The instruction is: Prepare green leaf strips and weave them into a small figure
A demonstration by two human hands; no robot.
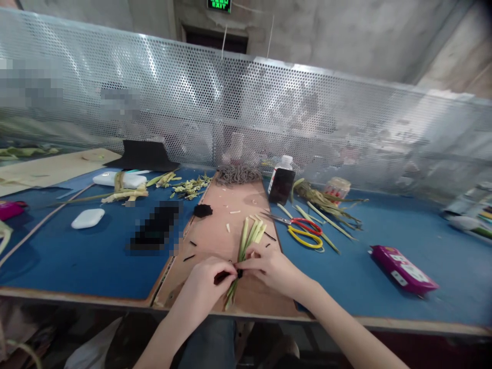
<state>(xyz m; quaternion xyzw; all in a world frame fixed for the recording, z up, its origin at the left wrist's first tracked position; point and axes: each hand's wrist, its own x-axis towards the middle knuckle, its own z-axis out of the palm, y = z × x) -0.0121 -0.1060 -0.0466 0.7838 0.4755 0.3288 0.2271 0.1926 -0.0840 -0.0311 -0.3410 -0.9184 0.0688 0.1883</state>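
A bundle of green plant stalks (251, 233) lies over the wooden strip in front of me, its pale cut ends pointing away. Black cord (240, 273) sits around its lower part. My left hand (209, 282) is closed in a pinch at that cord, from the left side. My right hand (272, 269) is closed over the stalks from the right, its index fingertip touching near the cord. The fingers partly hide the cord. Scissors (305, 230) with red and yellow handles lie beyond my right hand, blades toward the left.
Short black pieces and stalk scraps lie around the bundle, with a black clump (203, 210) beyond. Grey cord (238, 175) is heaped at the back. A bottle (286, 164) stands behind a dark phone (282, 186). A purple packet (402, 269) lies right, a white case (88, 219) left.
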